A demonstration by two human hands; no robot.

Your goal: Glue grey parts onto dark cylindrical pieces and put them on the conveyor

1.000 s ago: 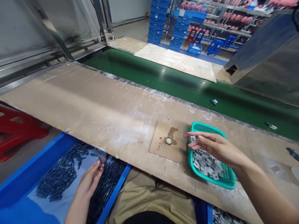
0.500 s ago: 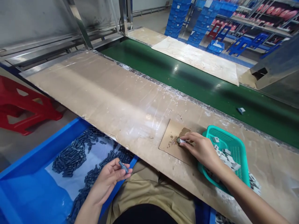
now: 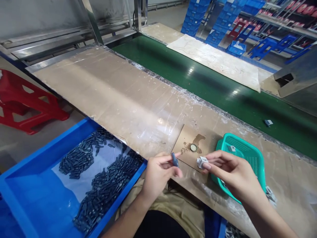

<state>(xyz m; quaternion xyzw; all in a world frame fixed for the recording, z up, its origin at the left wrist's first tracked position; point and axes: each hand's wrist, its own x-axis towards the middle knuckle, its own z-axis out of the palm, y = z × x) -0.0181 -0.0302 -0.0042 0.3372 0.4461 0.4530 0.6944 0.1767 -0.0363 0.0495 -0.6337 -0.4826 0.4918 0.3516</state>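
Moderate indoor light; pale glare streaks the long brown worktable [image 3: 119, 96]; white glints dot the flat dark-green conveyor belt [image 3: 210, 79] beside dark shadow; the squarish pale-grey block [image 3: 202, 162] is fairly crisp; the grey metal shelving [image 3: 284, 23], far right, looks soft; the shallow blue plastic bin [image 3: 41, 195], near left, seems stretched.

A red stool [image 3: 32, 102] is at the left, beside the surface [image 3: 111, 86]. Behind it, metal posts [image 3: 92, 24] rise before a grey wall [image 3: 44, 16]. A green belt [image 3: 198, 79] runs along the far edge of the surface, and a pale, stained sheet [image 3: 215, 61] lies just beyond, partly overhanging it. Farther back come two stacks of blue crates [image 3: 195, 18], a blue bin [image 3: 236, 49], a smaller red stool [image 3: 236, 30], several blue stools [image 3: 264, 48] and shelves [image 3: 284, 23] holding pink objects [image 3: 308, 10] too blurred to identify.
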